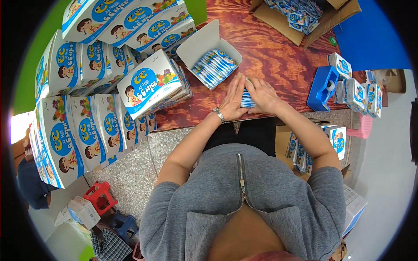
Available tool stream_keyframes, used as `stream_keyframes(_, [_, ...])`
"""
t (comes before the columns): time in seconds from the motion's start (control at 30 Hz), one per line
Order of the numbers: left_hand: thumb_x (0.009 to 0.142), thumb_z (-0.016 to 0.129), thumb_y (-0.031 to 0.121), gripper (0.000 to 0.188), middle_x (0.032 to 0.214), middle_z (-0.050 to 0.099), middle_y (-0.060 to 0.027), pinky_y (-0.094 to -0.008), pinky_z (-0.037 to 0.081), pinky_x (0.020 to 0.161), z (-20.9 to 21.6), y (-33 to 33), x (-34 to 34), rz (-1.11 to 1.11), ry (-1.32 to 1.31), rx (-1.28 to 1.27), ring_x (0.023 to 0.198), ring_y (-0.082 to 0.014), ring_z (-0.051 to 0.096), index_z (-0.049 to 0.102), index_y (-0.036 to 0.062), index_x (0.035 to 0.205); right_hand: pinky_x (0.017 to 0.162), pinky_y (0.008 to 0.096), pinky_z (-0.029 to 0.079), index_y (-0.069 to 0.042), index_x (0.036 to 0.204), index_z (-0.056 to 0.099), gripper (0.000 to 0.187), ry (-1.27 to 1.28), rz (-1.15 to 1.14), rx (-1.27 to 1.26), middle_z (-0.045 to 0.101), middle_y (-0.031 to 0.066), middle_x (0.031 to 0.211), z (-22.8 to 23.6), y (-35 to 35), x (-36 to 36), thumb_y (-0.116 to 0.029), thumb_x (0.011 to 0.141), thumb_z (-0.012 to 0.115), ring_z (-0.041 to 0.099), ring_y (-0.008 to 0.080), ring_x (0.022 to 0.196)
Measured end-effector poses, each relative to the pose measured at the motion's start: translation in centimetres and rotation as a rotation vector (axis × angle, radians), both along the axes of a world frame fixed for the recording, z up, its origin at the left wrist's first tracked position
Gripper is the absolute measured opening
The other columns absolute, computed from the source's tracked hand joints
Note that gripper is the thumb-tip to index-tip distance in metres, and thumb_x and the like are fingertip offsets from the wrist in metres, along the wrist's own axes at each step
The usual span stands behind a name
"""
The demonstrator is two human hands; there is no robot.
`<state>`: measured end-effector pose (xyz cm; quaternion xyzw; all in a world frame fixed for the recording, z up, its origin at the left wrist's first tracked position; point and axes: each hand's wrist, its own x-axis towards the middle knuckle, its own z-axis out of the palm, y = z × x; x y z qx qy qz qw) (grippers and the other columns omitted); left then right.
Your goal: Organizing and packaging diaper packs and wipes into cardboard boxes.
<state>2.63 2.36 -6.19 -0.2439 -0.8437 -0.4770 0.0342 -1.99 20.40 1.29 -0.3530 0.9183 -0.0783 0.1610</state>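
Both hands press a small stack of blue-and-white sachets between them on the tabletop; left hand flat against one side, right hand cupping the other; an open white box of sachets lies just beyond the fingertips.

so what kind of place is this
Probably a small hand-packing workshop: stacks of identical printed cartons, an open box part-filled with blue sachets, and a blue tape dispenser on the wooden table.
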Motion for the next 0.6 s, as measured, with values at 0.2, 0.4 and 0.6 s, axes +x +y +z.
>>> stream_keyframes(0.2, [0.083, 0.067, 0.014, 0.046, 0.127, 0.058, -0.0184, -0.0537, 0.041, 0.104, 7.3, -2.0, 2.0, 0.18, 0.497, -0.29, 0.126, -0.0419, 0.049, 0.06, 0.001, 0.126, 0.094, 0.0517, 0.05, -0.012, 0.142, 0.038, 0.094, -0.085, -0.06, 0.031, 0.053, 0.0216, 0.128, 0.9, 0.2, -1.6, -0.024, 0.06, 0.084, 0.056, 0.0417, 0.118])
stream_keyframes(0.4, [0.08, 0.061, 0.01, 0.019, 0.102, 0.061, -0.0145, -0.0584, 0.039, 0.104, 5.7, -6.7, 0.7, 0.411, 0.558, -0.719, 0.116, -0.0363, 0.053, 0.065, 0.003, 0.097, 0.091, 0.0485, 0.05, -0.011, 0.141, 0.038, 0.096, -0.105, -0.1, -0.171, 0.059, 0.023, 0.121, 1.5, 2.1, -2.2, -0.033, 0.059, 0.084, 0.06, 0.0417, 0.112])
stream_keyframes(0.6, [0.08, 0.058, 0.014, 0.011, 0.08, 0.058, -0.0069, -0.0598, 0.037, 0.105, 5.5, -3.6, 0.3, 0.297, 0.592, -0.746, 0.085, -0.0256, 0.056, 0.066, 0.0068, 0.08, 0.094, 0.0456, 0.049, -0.004, 0.139, 0.038, 0.096, -0.132, -0.282, -0.601, 0.06, 0.0234, 0.121, 8.0, -0.9, -3.6, -0.03, 0.06, 0.085, 0.062, 0.0401, 0.11])
